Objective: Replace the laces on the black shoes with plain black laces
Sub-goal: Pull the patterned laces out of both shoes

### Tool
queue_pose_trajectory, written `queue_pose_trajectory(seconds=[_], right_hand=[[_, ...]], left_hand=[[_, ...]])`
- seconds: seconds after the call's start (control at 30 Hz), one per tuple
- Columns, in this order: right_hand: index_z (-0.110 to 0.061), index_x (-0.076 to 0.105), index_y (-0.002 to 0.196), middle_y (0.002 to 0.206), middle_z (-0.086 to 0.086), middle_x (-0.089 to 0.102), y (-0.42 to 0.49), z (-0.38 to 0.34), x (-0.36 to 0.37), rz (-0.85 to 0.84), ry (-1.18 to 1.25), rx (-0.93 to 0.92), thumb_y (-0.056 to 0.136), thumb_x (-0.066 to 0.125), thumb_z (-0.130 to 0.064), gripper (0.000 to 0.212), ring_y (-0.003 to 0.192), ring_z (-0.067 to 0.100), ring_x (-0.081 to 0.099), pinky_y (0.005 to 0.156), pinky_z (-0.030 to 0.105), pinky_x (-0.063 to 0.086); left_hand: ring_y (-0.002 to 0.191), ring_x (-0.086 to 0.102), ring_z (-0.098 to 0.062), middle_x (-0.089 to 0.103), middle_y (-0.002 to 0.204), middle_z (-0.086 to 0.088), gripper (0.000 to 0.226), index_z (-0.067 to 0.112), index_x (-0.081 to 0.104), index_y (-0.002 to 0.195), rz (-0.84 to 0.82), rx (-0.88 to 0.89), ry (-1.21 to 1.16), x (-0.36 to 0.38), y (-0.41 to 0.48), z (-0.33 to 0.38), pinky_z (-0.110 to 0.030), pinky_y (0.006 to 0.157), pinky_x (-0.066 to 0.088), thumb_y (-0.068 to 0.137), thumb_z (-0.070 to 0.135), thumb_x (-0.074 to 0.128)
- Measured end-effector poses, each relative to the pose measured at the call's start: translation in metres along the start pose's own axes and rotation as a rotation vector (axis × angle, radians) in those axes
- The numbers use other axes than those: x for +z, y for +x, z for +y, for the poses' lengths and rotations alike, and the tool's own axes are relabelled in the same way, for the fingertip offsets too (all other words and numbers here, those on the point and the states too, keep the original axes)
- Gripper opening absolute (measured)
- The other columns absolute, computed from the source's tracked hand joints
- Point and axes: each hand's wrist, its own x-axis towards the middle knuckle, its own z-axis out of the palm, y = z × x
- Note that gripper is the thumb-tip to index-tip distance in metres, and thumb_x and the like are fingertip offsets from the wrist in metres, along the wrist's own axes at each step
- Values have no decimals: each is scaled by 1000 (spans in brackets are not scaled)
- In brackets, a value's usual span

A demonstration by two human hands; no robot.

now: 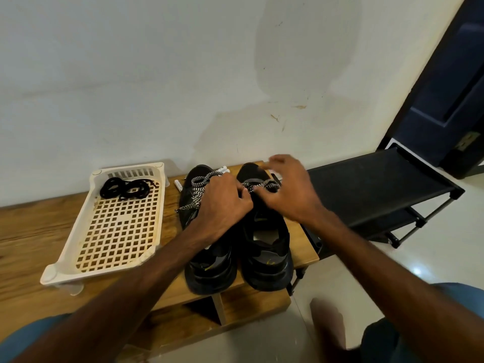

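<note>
Where the two hands meet above the shoes, the left hand point(222, 203) lies over the tongue area of the left-side shoe point(207, 260). Its fingers are curled and closed on the speckled lace point(262, 185) of the right-side shoe point(267, 258). The right hand point(288, 189) is just beside it, with thumb and lower fingers at the same lace and upper fingers spread and blurred. Whether the right hand grasps the lace cannot be determined.

Under and beyond the left hand, a second speckled lace point(198, 191) is threaded in the left-side shoe. Its loops are loose, and one end trails over the side of the shoe away from the hands. Both shoes are black and stand upright, close side by side, toes pointing away from the person. Their heels sit at the near edge of the wooden surface point(31, 231).

To the left of the left hand, apart from the shoes, a white perforated tray point(65, 255) rests on the same surface. The plain black laces point(128, 189) lie coiled at the far end of the tray, well apart from both hands.

To the right of the right hand, a black shoe rack point(366, 189) stands just beside the end of the surface. Beyond both hands is a pale wall point(157, 74). A dark door point(450, 87) stands at far right, and a light tiled floor point(327, 284) lies below the right forearm.
</note>
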Motion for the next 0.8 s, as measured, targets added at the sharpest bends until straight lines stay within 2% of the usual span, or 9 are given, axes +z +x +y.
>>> queue_pose_trajectory(seconds=[0.1, 0.2, 0.3, 0.4, 0.5, 0.57, 0.63, 0.7, 0.8], right_hand=[[-21, 70, 130, 154, 8, 46, 2, -14, 17, -166, -310, -115, 95, 69, -26, 36, 144, 25, 36, 116, 45, 36], [-13, 76, 121, 149, 9, 54, 5, -15, 21, -115, -244, -107, 99, 64, -16, 25, 139, 24, 46, 111, 38, 42], [-11, 81, 107, 136, 4, 63, 9, -12, 17, -46, -51, -49, 94, 70, -14, 17, 124, 16, 57, 99, 28, 49], [-14, 83, 94, 120, -5, 69, 14, -7, 8, 69, 166, 99, 89, 76, -14, 8, 107, 2, 60, 85, 10, 46], [-20, 81, 87, 111, -6, 75, 23, 6, -15, 288, 603, 382, 85, 80, -15, 6, 101, 2, 66, 94, 22, 54], [-17, 79, 95, 103, -3, 77, 23, 16, -30, 423, 847, 546, 86, 79, -13, 10, 94, 2, 68, 97, 29, 57], [-16, 78, 107, 105, -6, 75, 19, 25, -33, 497, 648, 506, 89, 76, -12, 18, 100, 4, 67, 100, 33, 56], [-22, 73, 115, 118, -8, 68, 11, 20, -27, 432, 322, 271, 90, 75, -19, 26, 114, 8, 60, 105, 33, 50], [-23, 72, 121, 126, -5, 66, 5, 4, -7, 45, -5, -54, 86, 79, -32, 37, 121, 13, 56, 107, 37, 45]], left_hand=[[55, 63, -17, 69, 63, -5, 25, 8, 79, 77, -14, 22, -10, 0, 0, 2, -39, 66, 58, 90, 20, 61], [55, 63, -20, 70, 64, -8, 25, 6, 79, 76, -18, 22, -16, 1, 1, 0, -40, 64, 58, 89, 18, 61], [54, 64, -21, 69, 62, -8, 25, 7, 79, 77, -7, 10, -25, 1, 0, -1, -41, 61, 57, 89, 18, 61], [55, 64, -22, 69, 64, -9, 26, 6, 79, 78, 10, 3, 3, 2, 0, -1, -38, 62, 58, 89, 20, 61], [56, 66, -23, 72, 69, -10, 26, 3, 79, 81, 4, -4, -11, 2, 1, -1, -38, 63, 60, 90, 18, 61], [58, 67, -23, 73, 70, -11, 26, 3, 79, 82, 0, -3, -6, 2, 0, -1, -38, 64, 60, 91, 18, 60], [58, 67, -22, 72, 68, -10, 27, 3, 78, 80, 1, 2, 12, 2, -1, 0, -38, 65, 60, 93, 18, 60], [57, 65, -20, 71, 66, -8, 27, 5, 78, 78, 8, 4, 17, 1, -2, 0, -38, 65, 60, 93, 18, 60], [58, 65, -20, 70, 66, -7, 26, 8, 80, 81, 5, 0, 13, 0, -2, 1, -37, 67, 59, 92, 19, 60]])
